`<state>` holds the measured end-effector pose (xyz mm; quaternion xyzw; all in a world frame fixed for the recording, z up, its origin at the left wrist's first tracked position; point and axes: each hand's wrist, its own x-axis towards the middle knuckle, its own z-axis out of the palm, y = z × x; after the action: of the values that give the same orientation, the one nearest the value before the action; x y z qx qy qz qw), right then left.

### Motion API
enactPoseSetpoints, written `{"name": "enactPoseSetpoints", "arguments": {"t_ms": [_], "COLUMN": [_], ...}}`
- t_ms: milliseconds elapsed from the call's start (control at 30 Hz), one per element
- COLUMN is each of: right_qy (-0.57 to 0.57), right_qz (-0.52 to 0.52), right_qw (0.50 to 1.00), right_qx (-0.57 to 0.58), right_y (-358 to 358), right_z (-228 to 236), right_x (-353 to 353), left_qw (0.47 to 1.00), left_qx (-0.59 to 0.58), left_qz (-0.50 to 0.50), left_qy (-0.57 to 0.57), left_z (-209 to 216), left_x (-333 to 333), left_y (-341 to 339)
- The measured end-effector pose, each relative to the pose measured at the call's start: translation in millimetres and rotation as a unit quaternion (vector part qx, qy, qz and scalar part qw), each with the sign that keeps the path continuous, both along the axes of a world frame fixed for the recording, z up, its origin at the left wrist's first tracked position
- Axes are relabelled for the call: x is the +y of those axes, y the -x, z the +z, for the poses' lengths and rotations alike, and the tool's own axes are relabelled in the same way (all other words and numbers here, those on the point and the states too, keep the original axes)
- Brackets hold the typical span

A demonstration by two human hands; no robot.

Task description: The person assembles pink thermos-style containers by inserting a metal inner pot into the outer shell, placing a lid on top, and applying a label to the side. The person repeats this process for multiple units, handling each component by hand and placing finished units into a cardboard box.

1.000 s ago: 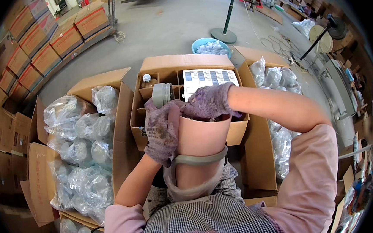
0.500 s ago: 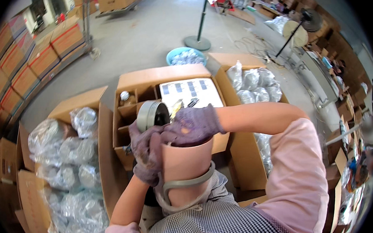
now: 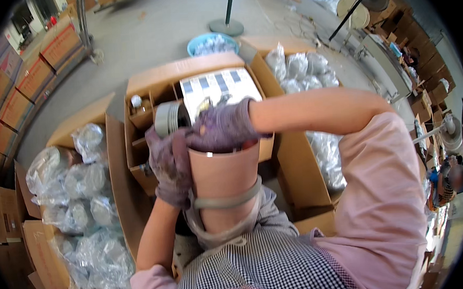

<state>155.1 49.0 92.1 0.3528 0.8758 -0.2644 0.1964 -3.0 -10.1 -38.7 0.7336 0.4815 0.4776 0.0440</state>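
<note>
I hold a tan, slightly tapered cylinder (image 3: 224, 180) upright against my chest; a grey band runs around its lower part. My left hand (image 3: 170, 167), in a purple glove, grips its left side. My right hand (image 3: 222, 128), also gloved, lies across its top rim and hides the opening. Just beyond my left hand a grey tape roll (image 3: 169, 118) stands on edge in an open cardboard box (image 3: 183, 72) with dividers.
A printed sheet (image 3: 216, 86) lies in the divided box. Open boxes of clear-bagged items stand to the left (image 3: 79, 198) and right (image 3: 298, 67). A blue basin (image 3: 211, 43) and a round stand base (image 3: 226, 25) sit on the concrete floor behind. Stacked cartons line the far left.
Both hands have kept their hold on the cylinder. My right hand has settled flatter across its top, and the view has shifted slightly over the boxes.
</note>
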Motion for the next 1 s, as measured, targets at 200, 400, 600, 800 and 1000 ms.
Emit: {"name": "enactPoseSetpoints", "arguments": {"t_ms": [200, 400, 600, 800, 1000], "right_qy": [-0.018, -0.081, 0.142, -0.160, -0.317], "right_qz": [0.002, 0.049, -0.117, -0.089, 0.096], "right_qw": [0.999, 0.992, 0.960, 0.910, 0.790], "right_qx": [-0.027, -0.077, 0.210, 0.373, 0.515], "right_y": [6.5, 6.6, -11.8, -15.3, 26.7], "right_z": [-31.9, -21.7, 16.1, 4.0, 2.6], "right_x": [5.4, 18.0, 49.4, 56.3, 69.0], "left_qw": [0.998, 0.998, 0.940, 0.955, 0.952], "left_qx": [-0.016, 0.040, -0.318, -0.293, -0.295], "left_qz": [0.054, 0.031, 0.000, -0.006, -0.051], "left_qy": [0.027, -0.034, 0.121, -0.042, -0.068], "left_z": [-7.1, -5.9, 22.5, 42.0, 96.6], "left_x": [-3.4, 10.4, 15.0, 34.5, 32.3], "left_y": [-7.5, 0.3, 43.0, 60.6, 32.1]}}
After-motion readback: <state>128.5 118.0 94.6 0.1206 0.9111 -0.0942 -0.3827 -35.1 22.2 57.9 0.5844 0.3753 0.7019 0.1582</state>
